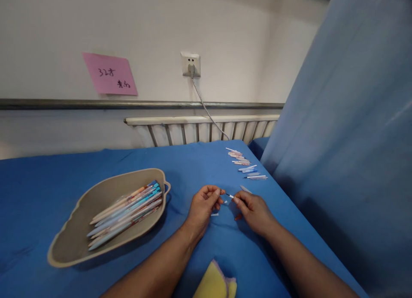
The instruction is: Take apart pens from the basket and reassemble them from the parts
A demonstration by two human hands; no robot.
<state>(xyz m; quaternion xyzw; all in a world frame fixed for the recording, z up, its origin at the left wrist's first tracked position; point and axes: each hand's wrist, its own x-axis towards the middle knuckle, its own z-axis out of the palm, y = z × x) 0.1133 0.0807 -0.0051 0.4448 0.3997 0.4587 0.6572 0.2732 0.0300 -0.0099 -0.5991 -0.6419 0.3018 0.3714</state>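
Note:
Between the thumb and fingers of my right hand (254, 208) is a thin pen refill (230, 196), white with a dark tip pointing left. My left hand (206, 203) is closed in a pinch right at that dark tip; whatever lies between its fingertips is too small to make out. Small white pieces (215, 214) lie on the blue cloth by the left hand. A pale pen part (245, 189) rests just behind the right hand. Farther back, along the right edge, are rows of pen parts (247, 170) and thin refills (238, 157).
On the left stands a beige basket (69, 233) with several pens (128, 212) inside. A yellow cloth (214, 283) lies at the near edge. A blue curtain (347, 139) hangs to the right. Behind the blue-covered table (180, 161) are a rail and a plugged socket (191, 64).

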